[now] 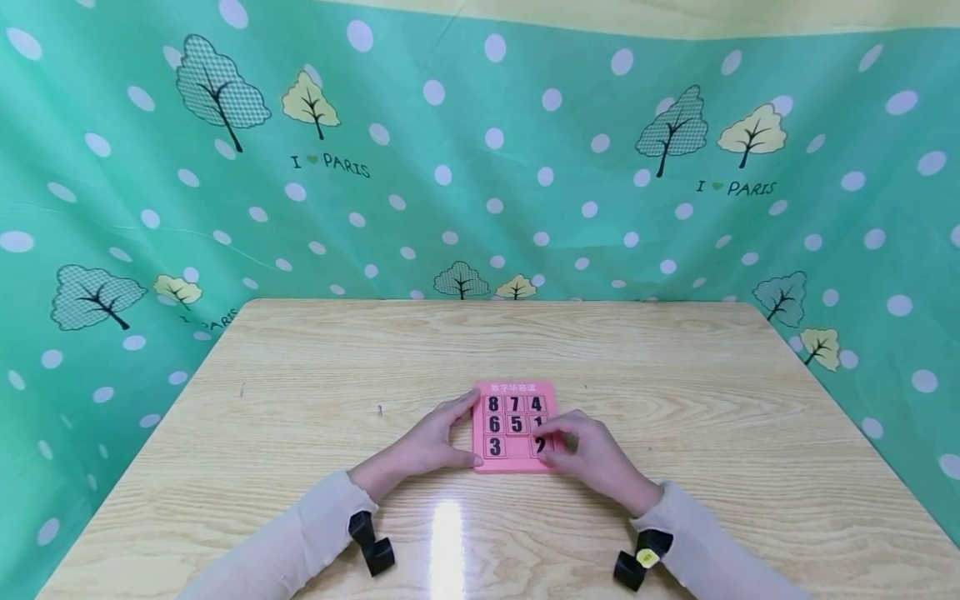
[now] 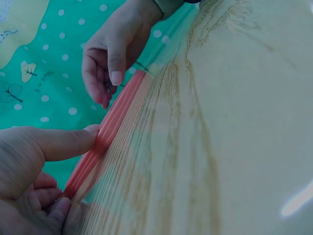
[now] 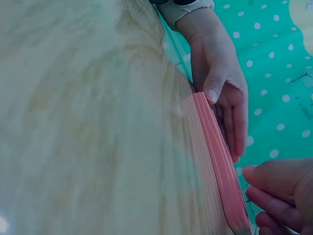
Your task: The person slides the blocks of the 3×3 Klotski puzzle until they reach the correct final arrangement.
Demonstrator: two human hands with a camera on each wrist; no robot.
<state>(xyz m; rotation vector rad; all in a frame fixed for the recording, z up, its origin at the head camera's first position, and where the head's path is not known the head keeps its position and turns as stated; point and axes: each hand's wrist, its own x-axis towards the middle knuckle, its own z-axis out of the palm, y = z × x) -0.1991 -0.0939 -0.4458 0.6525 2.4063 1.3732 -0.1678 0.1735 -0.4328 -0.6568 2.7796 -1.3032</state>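
Observation:
A pink number slide puzzle (image 1: 517, 467) lies flat on the table, its black-numbered tiles reading 8 7 4, 6 5 1, then 3, a gap and 2. My left hand (image 1: 429, 442) holds the puzzle's left side, thumb at the near corner and fingers by the far one. In the left wrist view, the left thumb presses the pink edge (image 2: 110, 127). My right hand (image 1: 596, 458) is over the right column, its bent fingertips at the 1 and 2 tiles, partly covering them. Seen from the right wrist, its thumb (image 3: 274, 176) is beside the frame; fingertip contact is unclear.
The wood-grain table (image 1: 337, 358) extends around the puzzle. Behind it hangs a green dotted cloth (image 1: 405, 167) with printed trees. A black wrist camera (image 1: 371, 546) is strapped on the left sleeve, another (image 1: 641, 558) on the right. Light glares on the near tabletop.

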